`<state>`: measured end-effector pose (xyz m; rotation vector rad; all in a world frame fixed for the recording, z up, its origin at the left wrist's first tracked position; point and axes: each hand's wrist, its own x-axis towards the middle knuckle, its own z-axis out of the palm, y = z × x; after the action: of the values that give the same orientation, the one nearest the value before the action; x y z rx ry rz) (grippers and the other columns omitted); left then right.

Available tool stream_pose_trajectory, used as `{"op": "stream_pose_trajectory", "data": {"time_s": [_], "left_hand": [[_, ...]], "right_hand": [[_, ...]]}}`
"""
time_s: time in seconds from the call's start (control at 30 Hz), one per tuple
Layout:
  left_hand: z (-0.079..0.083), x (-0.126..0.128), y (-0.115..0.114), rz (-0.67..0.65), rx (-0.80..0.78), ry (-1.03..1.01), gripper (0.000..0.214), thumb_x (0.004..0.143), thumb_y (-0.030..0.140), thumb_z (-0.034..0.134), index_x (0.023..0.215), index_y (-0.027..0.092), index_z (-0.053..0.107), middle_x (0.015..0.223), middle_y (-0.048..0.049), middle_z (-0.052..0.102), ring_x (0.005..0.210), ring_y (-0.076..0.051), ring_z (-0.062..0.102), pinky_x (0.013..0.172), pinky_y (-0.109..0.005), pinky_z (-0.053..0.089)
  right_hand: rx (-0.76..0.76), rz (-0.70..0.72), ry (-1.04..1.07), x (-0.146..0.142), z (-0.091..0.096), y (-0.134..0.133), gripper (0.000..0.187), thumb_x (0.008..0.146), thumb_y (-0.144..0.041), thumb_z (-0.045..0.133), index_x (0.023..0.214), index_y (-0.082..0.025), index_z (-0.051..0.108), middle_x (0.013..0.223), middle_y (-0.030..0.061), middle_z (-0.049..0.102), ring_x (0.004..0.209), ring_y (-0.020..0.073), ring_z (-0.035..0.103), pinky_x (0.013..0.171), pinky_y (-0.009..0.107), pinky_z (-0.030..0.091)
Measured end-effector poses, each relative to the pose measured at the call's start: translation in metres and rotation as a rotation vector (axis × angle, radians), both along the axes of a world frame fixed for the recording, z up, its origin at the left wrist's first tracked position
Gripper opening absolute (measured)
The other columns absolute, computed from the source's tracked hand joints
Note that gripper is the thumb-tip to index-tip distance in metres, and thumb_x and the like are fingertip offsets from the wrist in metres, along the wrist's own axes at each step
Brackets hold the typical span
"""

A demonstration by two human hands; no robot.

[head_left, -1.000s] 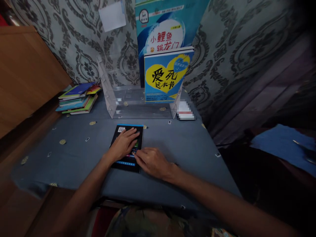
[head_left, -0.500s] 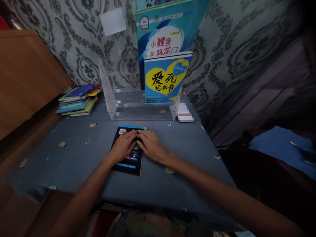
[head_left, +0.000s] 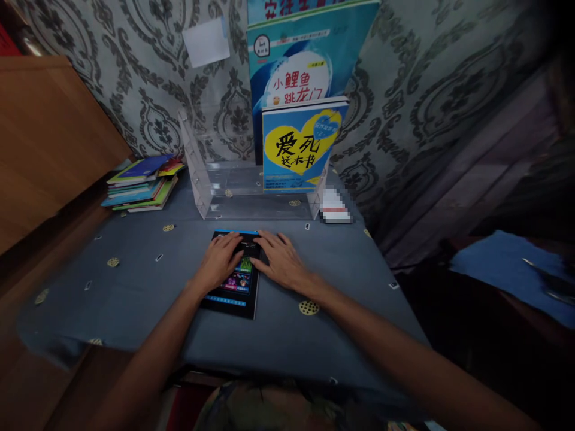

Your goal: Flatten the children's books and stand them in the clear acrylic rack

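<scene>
A black book [head_left: 233, 304] with a blue strip along its top edge and small coloured pictures lies flat on the tablecloth in front of me. My left hand [head_left: 220, 261] rests flat over its left half, fingers stretched toward the far edge. Along the right edge lies my right hand [head_left: 282, 261], its fingers spread and the fingertips touching the cover near the far right corner. Neither hand grips anything. Part of the cover is hidden under the hands.
A clear acrylic rack [head_left: 200, 182] stands behind the book, with a blue book bearing a yellow heart [head_left: 294, 143] and a taller teal book [head_left: 309, 45] upright in it. Stacked books [head_left: 141, 182] lie at the left. A pixelated white item [head_left: 336, 206] sits right of the rack.
My hands have moved apart: the left slid a little left, the right a little right. More of the cover's middle shows between them. The book stays in place.
</scene>
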<state>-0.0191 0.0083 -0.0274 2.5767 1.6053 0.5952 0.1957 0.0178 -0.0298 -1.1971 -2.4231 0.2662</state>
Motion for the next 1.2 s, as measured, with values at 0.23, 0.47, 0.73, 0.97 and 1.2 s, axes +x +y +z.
{"op": "stream_pose_trajectory", "data": {"time_s": [0.23, 0.47, 0.73, 0.97, 1.2], "left_hand": [[-0.006, -0.017, 0.006, 0.240, 0.075, 0.036, 0.036, 0.101, 0.033, 0.043, 0.131, 0.020, 0.058, 0.142, -0.0148, 0.061, 0.133, -0.030, 0.055, 0.109, -0.050, 0.046], [-0.003, -0.014, 0.007, 0.222, 0.048, 0.028, 0.037, 0.100, 0.031, 0.042, 0.129, 0.017, 0.060, 0.140, -0.0173, 0.062, 0.133, -0.033, 0.055, 0.110, -0.054, 0.043], [0.007, 0.000, 0.008, 0.180, 0.009, 0.084, 0.039, 0.098, 0.022, 0.042, 0.131, 0.017, 0.062, 0.142, -0.0146, 0.061, 0.136, -0.031, 0.054, 0.114, -0.054, 0.040], [0.012, 0.026, 0.007, 0.038, -0.063, 0.115, 0.041, 0.100, 0.024, 0.044, 0.138, 0.021, 0.059, 0.150, -0.0134, 0.054, 0.142, -0.030, 0.047, 0.116, -0.059, 0.035], [0.015, 0.035, 0.008, -0.032, -0.118, 0.146, 0.045, 0.102, 0.023, 0.039, 0.144, 0.027, 0.052, 0.155, -0.0122, 0.048, 0.147, -0.029, 0.040, 0.118, -0.061, 0.029]], "right_hand": [[0.007, -0.014, -0.004, 0.001, -0.002, 0.001, 0.045, 0.098, -0.041, 0.055, 0.135, -0.015, 0.056, 0.151, 0.0183, 0.052, 0.142, 0.0295, 0.046, 0.118, 0.055, 0.032], [0.000, -0.013, 0.009, 0.001, -0.003, 0.002, 0.047, 0.097, -0.041, 0.056, 0.136, -0.014, 0.056, 0.151, 0.0190, 0.052, 0.141, 0.0306, 0.046, 0.118, 0.056, 0.031], [0.005, -0.012, 0.101, 0.003, -0.008, 0.005, 0.057, 0.094, -0.041, 0.060, 0.144, -0.019, 0.046, 0.146, 0.0171, 0.057, 0.137, 0.0307, 0.051, 0.115, 0.056, 0.034], [-0.050, -0.001, 0.167, 0.004, -0.010, 0.009, 0.075, 0.089, -0.037, 0.063, 0.154, -0.016, 0.031, 0.149, 0.0199, 0.053, 0.138, 0.0311, 0.049, 0.117, 0.058, 0.032], [-0.074, 0.026, 0.211, 0.005, -0.011, 0.010, 0.078, 0.087, -0.034, 0.064, 0.154, -0.015, 0.030, 0.150, 0.0206, 0.051, 0.139, 0.0315, 0.048, 0.117, 0.058, 0.031]]}}
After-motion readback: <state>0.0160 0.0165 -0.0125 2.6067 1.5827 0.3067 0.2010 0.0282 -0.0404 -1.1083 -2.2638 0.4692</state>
